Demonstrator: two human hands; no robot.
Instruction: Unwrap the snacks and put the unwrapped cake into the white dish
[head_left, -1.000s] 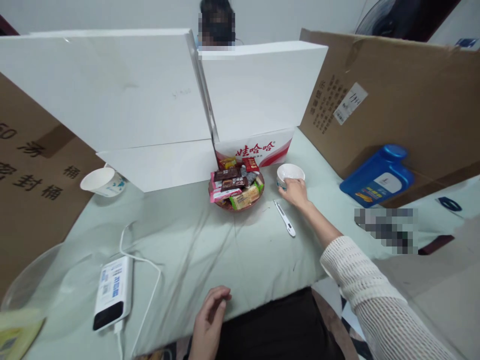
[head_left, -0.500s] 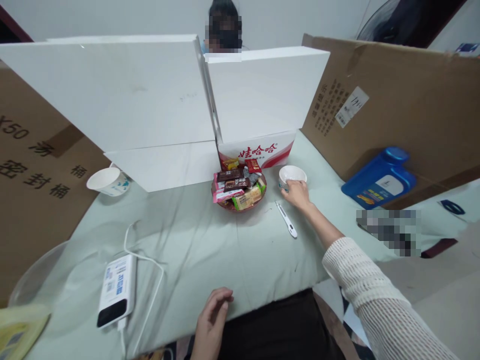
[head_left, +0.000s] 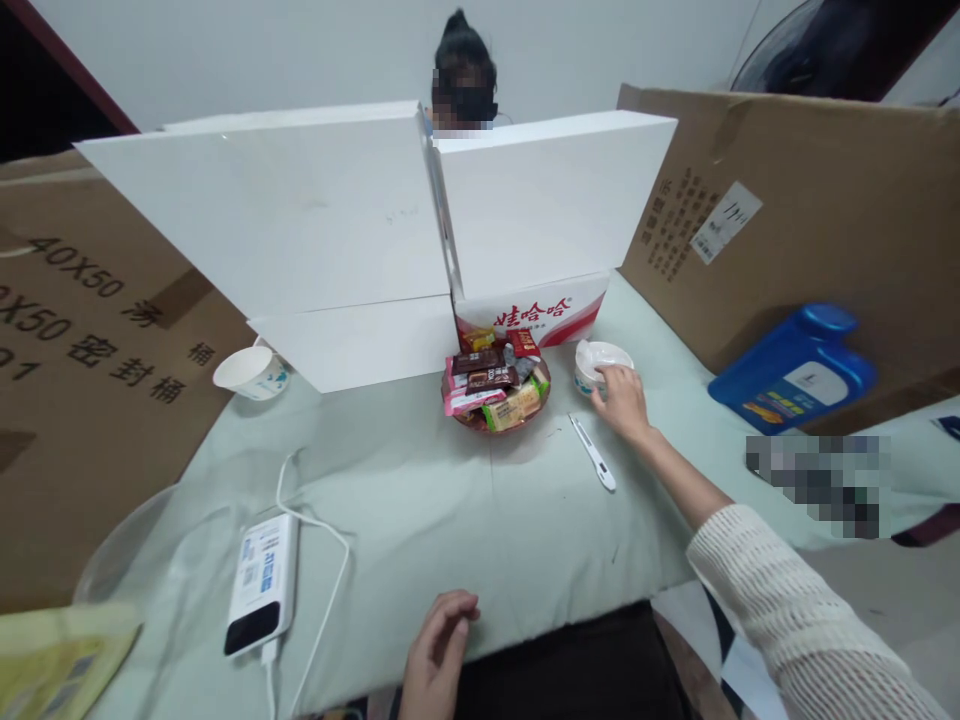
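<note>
At the right of the table, my right hand (head_left: 624,402) is over the near rim of a white paper bowl (head_left: 589,384). Its index finger and thumb are apart, one over the rim and one in front of it. A whitish, thin piece (head_left: 587,358) shows inside the bowl; its kind is unclear. My left hand (head_left: 442,645) lies at the table's front edge, fingers loosely curved, thumb apart, nothing in it. A white utility knife (head_left: 592,452) rests just left of my right wrist. Beside the bowl, a basket (head_left: 495,428) holds several wrapped snacks (head_left: 491,380).
A second paper bowl (head_left: 252,373) leans at the left. Nearer are a power bank (head_left: 262,585) with a white cable and a yellow packet (head_left: 67,655). White box panels (head_left: 345,220) and a brown carton (head_left: 810,200) border the table. A blue bottle (head_left: 795,370) lies right; a person sits behind.
The view has shifted, so everything appears farther right and lower. My right hand has drawn slightly back from the bowl, and the whitish piece now shows inside. My left hand stays put.
</note>
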